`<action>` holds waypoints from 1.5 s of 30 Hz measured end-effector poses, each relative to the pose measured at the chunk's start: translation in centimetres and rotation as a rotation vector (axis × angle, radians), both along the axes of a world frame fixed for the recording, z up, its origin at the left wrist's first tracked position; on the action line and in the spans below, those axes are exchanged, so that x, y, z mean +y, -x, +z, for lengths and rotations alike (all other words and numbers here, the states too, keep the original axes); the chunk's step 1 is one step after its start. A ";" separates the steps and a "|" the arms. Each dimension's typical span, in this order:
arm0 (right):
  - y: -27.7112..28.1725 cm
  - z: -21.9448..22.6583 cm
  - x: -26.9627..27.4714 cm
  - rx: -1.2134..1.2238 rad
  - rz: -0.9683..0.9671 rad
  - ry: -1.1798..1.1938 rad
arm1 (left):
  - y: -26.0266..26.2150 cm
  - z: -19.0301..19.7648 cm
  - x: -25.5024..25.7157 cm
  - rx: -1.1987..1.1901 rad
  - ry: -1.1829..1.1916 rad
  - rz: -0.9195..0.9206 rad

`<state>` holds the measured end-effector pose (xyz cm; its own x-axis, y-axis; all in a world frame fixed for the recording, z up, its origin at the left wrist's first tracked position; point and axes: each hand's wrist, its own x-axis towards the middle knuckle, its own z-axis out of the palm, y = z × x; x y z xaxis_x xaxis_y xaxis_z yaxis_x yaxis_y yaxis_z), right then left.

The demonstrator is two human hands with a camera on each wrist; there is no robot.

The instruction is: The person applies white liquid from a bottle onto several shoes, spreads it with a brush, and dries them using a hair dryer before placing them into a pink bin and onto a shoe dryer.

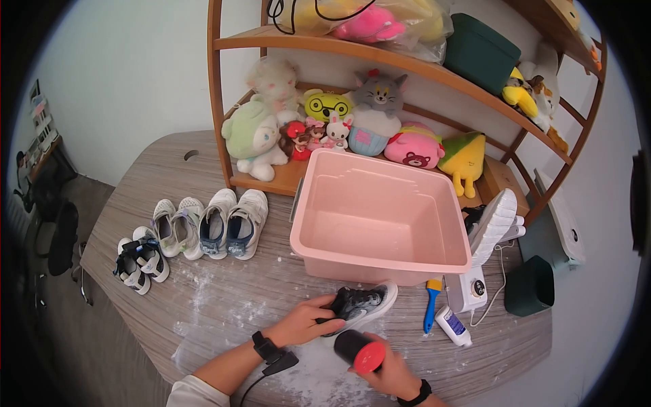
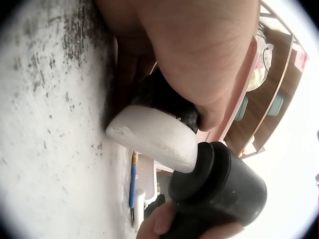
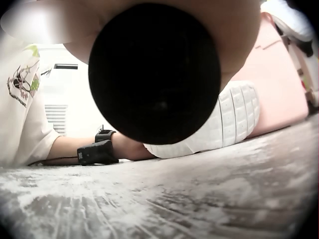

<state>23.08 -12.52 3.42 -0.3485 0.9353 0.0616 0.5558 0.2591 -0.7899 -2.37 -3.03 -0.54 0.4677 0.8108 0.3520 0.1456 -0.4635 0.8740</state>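
Observation:
A small black shoe (image 1: 363,304) with a white sole lies tilted on its side on the powdery tabletop. My left hand (image 1: 305,324) grips it at the heel end, fingers over the black upper. My right hand (image 1: 393,376) is wrapped around a black cylindrical handheld tool (image 1: 354,347) with a red end. In the left wrist view the head of this black tool (image 2: 219,186) is right at the edge of the white sole (image 2: 154,137). The tool's round dark form (image 3: 154,74) hides part of the ridged sole (image 3: 237,112) in the right wrist view.
Behind the shoe stands a pink tub (image 1: 380,271). To the right are a blue-handled brush (image 1: 431,308), a white bottle (image 1: 453,327), a white device (image 1: 468,292) with a cord and a dark green bin (image 1: 530,288). Several shoes (image 1: 210,227) line up at left, before a toy shelf (image 1: 271,182).

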 end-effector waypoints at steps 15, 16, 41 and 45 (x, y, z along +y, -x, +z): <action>0.6 0.8 -0.2 -0.074 0.012 -0.129 | -0.1 -0.5 0.0 0.018 0.036 -0.012; 0.6 0.9 -0.4 -0.079 0.004 -0.068 | 0.0 -0.3 0.0 0.019 0.037 -0.011; 0.2 0.0 -1.5 -0.247 0.130 -0.160 | 0.5 0.3 0.4 -0.064 0.112 -0.030; -1.7 0.2 -0.2 -0.241 -0.017 -0.162 | 0.4 0.1 0.2 -0.133 0.137 0.001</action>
<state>24.77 -12.75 3.57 -0.3559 0.9257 0.1279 0.7274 0.3603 -0.5840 -2.76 -2.79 -0.46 0.4238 0.8557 0.2969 0.0251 -0.3388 0.9405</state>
